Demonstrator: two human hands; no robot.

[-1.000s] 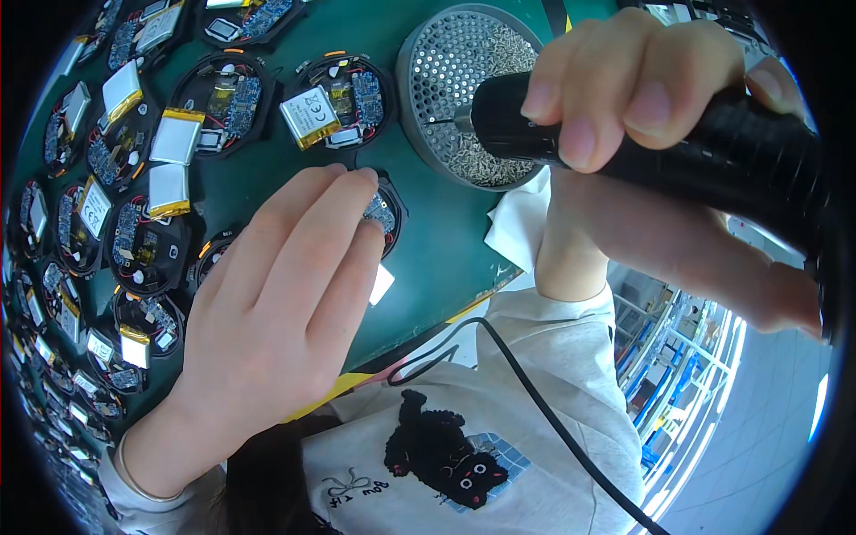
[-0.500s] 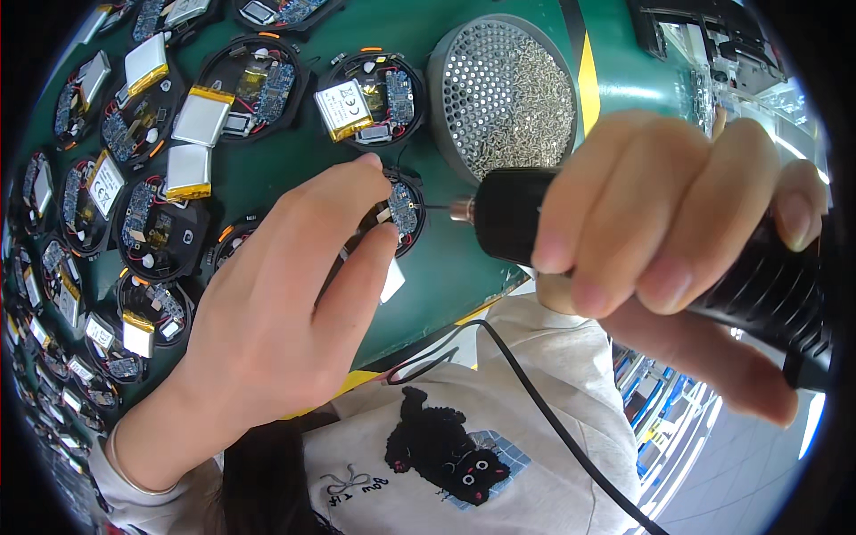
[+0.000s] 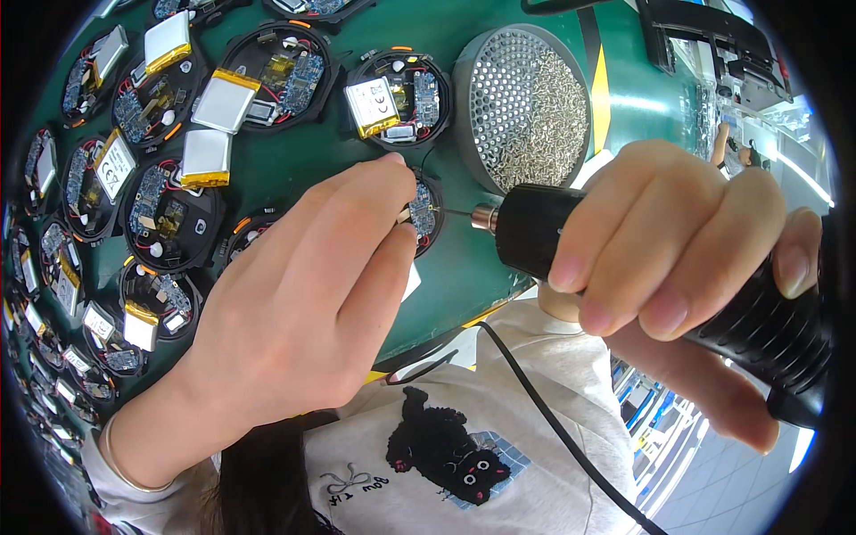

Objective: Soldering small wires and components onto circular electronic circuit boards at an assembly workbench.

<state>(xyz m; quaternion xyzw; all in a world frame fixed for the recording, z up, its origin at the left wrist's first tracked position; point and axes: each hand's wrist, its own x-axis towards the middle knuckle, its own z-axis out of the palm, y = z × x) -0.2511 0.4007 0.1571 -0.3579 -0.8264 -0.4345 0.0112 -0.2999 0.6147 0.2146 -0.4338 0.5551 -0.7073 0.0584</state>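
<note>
A worker's left hand grasps the rim of a round black housing near the green table's near edge, while the right hand is wrapped around a black power screwdriver, its grip ridged, its nose metal. The thin steel bit points level at the housing's blue circuit board; whether tip and board meet is hard to make out from here.

Just beyond, farther from that edge, stands a round grey dish, its floor punched with holes and half buried in small, shiny screws. Yellow-and-black tape runs across the tabletop beside it. Next to the dish lies an open housing carrying a silvery pouch battery with a gold-taped end and printed marks on its face. More such discs crowd the table toward its left side, shrinking to a blur.

Stitched lettering and a fuzzy black animal decorate the worker's pale sweatshirt, crossed by a smooth black cable. The left hand hides much of the grasped housing and most of a white piece; the screwdriver's rear end fades into the dark rim of view.
</note>
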